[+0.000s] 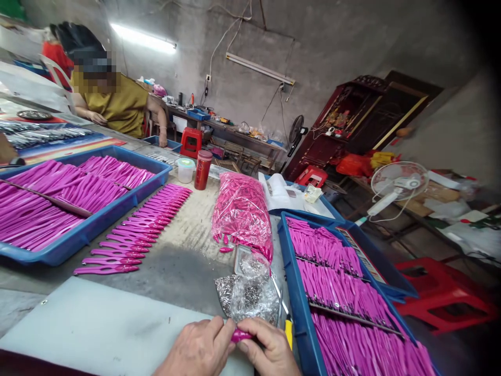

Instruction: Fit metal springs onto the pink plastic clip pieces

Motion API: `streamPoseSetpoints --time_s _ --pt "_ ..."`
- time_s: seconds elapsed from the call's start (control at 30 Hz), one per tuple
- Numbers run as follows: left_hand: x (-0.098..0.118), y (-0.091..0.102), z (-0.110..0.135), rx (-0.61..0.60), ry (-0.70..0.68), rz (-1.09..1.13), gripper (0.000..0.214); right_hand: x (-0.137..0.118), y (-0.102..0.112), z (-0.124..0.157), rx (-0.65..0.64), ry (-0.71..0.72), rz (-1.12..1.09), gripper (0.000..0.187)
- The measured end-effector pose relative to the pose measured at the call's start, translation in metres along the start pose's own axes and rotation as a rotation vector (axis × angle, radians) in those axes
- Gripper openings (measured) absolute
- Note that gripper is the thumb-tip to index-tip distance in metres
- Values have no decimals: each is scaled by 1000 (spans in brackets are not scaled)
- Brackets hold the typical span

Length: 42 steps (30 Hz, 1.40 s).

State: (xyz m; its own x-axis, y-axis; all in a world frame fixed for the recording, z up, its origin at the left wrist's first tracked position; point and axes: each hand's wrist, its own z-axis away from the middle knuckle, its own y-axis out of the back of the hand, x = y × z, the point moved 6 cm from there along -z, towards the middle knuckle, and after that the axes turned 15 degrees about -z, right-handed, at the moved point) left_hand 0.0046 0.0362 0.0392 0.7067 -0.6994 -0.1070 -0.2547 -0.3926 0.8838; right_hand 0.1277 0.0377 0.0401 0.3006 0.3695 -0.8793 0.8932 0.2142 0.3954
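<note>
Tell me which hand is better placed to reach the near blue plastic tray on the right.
Probably the right hand: it lies beside the blue plastic tray, while the left hand sits farther off. Both pinch the small pink plastic piece.

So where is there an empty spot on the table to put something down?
The pale board left of the left hand is bare. So is the grey tabletop between the row of pink pieces and the pink bag. It is crowded by the clear bags and right blue tray.
</note>
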Motion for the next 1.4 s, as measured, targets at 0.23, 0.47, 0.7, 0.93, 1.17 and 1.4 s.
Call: streamPoseSetpoints --time_s 0.23,0.47,0.7,0.93,1.17,1.4 --pt "0 0 1 10 -9 36 18 3 0 3 88 -70 -55 36" --pt "-1 3 -1 58 7 25 18 8 3 7 179 -47 -61 30" --pt "-1 2 0 5 -20 35 15 7 4 5 140 -48 -71 31" --pt "-1 2 -1 16 2 47 16 8 4 5 171 -67 -100 31" --pt "-3 -3 0 37 8 28 15 17 0 9 155 -68 -62 30" --pt "-5 -17 3 62 32 9 15 24 28 12 349 -126 -9 28"
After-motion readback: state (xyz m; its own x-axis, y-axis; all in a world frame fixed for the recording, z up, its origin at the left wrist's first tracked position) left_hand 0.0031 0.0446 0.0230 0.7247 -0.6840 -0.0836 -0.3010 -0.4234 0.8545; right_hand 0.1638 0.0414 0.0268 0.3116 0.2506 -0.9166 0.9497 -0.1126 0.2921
